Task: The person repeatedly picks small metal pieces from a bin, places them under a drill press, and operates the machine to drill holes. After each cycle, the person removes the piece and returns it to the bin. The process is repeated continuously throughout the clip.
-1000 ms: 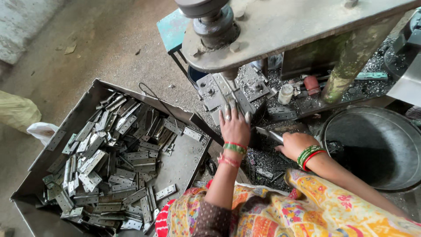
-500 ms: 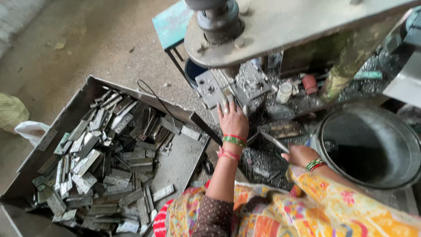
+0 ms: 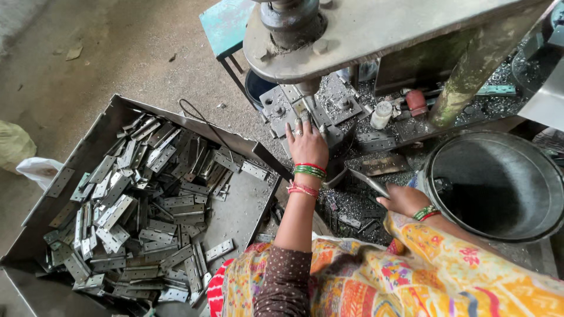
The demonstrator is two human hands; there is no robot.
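My left hand (image 3: 306,144) lies palm down on the grey die plate (image 3: 281,104) of a metal press, fingers spread and reaching under the press head (image 3: 292,20). Whether anything is under the fingers is hidden. My right hand (image 3: 404,199) sits nearer my body, closed around a thin metal rod (image 3: 367,181) that points up-left toward the die. Both wrists wear red and green bangles. To the left stands a large sheet-metal tray (image 3: 235,208) piled with several flat grey hinge plates (image 3: 138,199).
A big round metal tub (image 3: 496,185) stands at the right. Metal shavings, a small white bottle (image 3: 382,114) and a red cap (image 3: 416,101) litter the press bed. A teal stool (image 3: 223,26) is behind the press. A white bag (image 3: 38,170) lies on the concrete floor at the left.
My left hand has slid forward onto the die plate under the press head. My right hand has stayed near my body with the rod. The view has shifted slightly.
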